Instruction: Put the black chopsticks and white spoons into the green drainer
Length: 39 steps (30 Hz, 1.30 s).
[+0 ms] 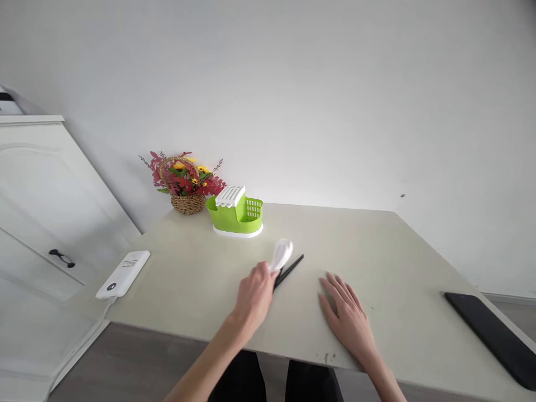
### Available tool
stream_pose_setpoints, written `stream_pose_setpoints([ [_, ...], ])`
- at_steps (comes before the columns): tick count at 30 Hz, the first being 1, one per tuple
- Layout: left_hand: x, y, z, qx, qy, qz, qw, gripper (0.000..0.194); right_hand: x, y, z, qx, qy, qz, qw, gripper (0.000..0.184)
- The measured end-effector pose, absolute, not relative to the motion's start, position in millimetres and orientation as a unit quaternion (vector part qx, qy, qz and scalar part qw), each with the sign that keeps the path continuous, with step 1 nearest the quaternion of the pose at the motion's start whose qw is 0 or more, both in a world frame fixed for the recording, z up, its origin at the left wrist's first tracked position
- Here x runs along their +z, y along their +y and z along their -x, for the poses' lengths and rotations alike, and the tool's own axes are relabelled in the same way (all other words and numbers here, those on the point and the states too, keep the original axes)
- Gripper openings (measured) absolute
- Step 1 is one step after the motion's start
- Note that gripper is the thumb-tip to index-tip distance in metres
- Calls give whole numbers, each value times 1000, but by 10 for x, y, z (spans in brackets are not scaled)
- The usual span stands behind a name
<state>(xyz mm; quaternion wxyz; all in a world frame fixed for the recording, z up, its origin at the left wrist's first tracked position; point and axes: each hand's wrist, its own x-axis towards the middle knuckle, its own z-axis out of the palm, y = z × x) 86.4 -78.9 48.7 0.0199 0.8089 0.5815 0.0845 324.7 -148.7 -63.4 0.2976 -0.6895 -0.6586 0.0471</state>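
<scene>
My left hand [253,292] is closed around the handle of a white spoon [282,253], its bowl pointing away from me and slightly blurred. Black chopsticks [290,272] lie on the table right beside that hand, their near ends partly hidden by it; whether the hand touches them I cannot tell. My right hand [345,314] rests palm down on the tabletop with its fingers stretched out, holding nothing. Beyond the spoon stands a green utensil caddy [235,219] with a white slatted top and a white base.
A wicker basket of artificial flowers [188,203] stands at the back left of the pale table [335,234]. A white power bank [124,273] with a cable lies at the left edge. A black phone-like slab [492,335] lies at the right edge. A white cabinet [37,184] is on the left.
</scene>
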Motion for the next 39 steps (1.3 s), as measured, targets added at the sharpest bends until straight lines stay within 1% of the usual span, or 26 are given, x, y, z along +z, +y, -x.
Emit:
stream_pose_setpoints([
  [2, 492, -907, -1178, 77, 532, -843, 23, 25, -640, -1487, -3249, 44, -652, 687, 318, 57],
  [5, 397, -1010, -1502, 73, 497, -865, 2, 24, -636, -1489, -3239, 47, -630, 696, 341, 59],
  [9, 209, -1058, -1689, 64, 476, -877, -34, 22, -599, -1489, -3217, 70, -591, 720, 357, 65],
  [13, 133, -1095, -1768, 43, 469, -880, -54, 18, -559, -1497, -3207, 88, -568, 731, 368, 69],
  [16, 143, -1115, -1809, 20, 464, -883, -67, 32, -548, -1499, -3208, 93, -566, 730, 371, 69],
  [18, 156, -1123, -1825, 16, 460, -885, -75, 36, -549, -1495, -3210, 92, -571, 726, 373, 68],
  [20, 160, -1136, -1830, 18, 454, -887, -85, 31, -552, -1489, -3215, 91, -573, 723, 374, 67],
  [24, 172, -1147, -1793, 47, 443, -889, -107, 11, -556, -1488, -3228, 100, -565, 728, 375, 67],
  [26, 231, -1083, -1735, 78, 435, -892, -98, 22, -548, -1498, -3230, 105, -564, 727, 378, 67],
  [28, 367, -913, -1627, 115, 424, -895, -80, 33, -526, -1511, -3226, 111, -562, 724, 383, 67],
  [30, 589, -611, -1450, 168, 425, -886, -82, 38, -488, -1524, -3217, 119, -555, 725, 389, 67],
  [33, 1002, 25, -1037, 258, 450, -844, -137, 43, -418, -1544, -3206, 144, -535, 731, 397, 67],
  [35, 1237, 468, -697, 307, 495, -794, -173, 47, -381, -1556, -3203, 163, -518, 737, 402, 68],
  [37, 1381, 834, -367, 317, 541, -756, -188, 52, -361, -1566, -3203, 176, -502, 740, 412, 69],
  [39, 1426, 1080, -109, 280, 572, -755, -158, 57, -355, -1571, -3203, 183, -489, 741, 422, 71],
])
